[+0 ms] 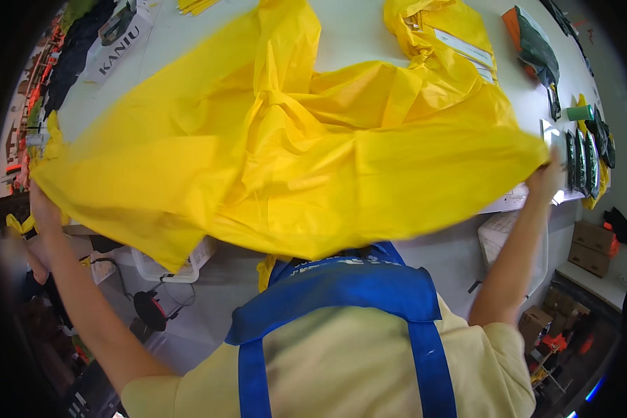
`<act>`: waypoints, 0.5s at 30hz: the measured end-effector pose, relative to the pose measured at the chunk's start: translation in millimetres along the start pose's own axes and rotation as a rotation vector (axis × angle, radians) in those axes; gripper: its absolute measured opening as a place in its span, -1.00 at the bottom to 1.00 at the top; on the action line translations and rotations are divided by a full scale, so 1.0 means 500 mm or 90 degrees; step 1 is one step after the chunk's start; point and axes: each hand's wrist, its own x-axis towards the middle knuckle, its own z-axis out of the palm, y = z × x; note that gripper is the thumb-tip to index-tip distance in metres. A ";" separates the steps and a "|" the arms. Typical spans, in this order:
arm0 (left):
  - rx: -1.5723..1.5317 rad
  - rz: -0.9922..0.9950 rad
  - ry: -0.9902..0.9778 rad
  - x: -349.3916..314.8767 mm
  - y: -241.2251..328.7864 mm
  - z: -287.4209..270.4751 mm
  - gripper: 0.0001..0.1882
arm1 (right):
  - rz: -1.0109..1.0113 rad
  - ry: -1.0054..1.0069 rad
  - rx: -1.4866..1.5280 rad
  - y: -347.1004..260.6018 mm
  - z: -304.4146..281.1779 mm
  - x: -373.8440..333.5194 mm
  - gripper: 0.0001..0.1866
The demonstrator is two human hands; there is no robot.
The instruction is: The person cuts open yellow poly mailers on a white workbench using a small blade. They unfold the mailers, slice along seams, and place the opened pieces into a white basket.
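Observation:
A large yellow garment of thin, smooth fabric, like a raincoat (306, 167), is spread wide between my hands over a white table (352, 31). Its near edge hangs past the table's front edge, and the middle is bunched in folds. My left hand (43, 205) grips one corner at the far left, with the fingers partly hidden by the cloth. At the far right my right hand (547, 173) is closed on the opposite end. Both arms are stretched out, and parts of the cloth are blurred by motion.
Another folded yellow piece (460, 31) lies at the back right. Beyond it are a dark green and orange pouch (533, 45), a green roll (579, 112) and several dark packets (582, 164). A white box (122, 45) stands back left. White baskets (501, 244) sit below the table.

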 end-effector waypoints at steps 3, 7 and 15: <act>0.001 -0.144 0.041 0.098 0.045 -0.039 -0.53 | -0.117 0.065 -0.200 -0.167 0.051 0.160 -0.69; 0.404 -0.304 0.075 0.079 -0.062 -0.037 -0.53 | -0.296 0.011 -0.273 -0.161 0.153 0.033 -0.77; -0.113 -0.245 0.023 -0.065 -0.060 0.108 -0.73 | 0.395 -0.293 0.186 0.289 0.287 -0.400 -0.68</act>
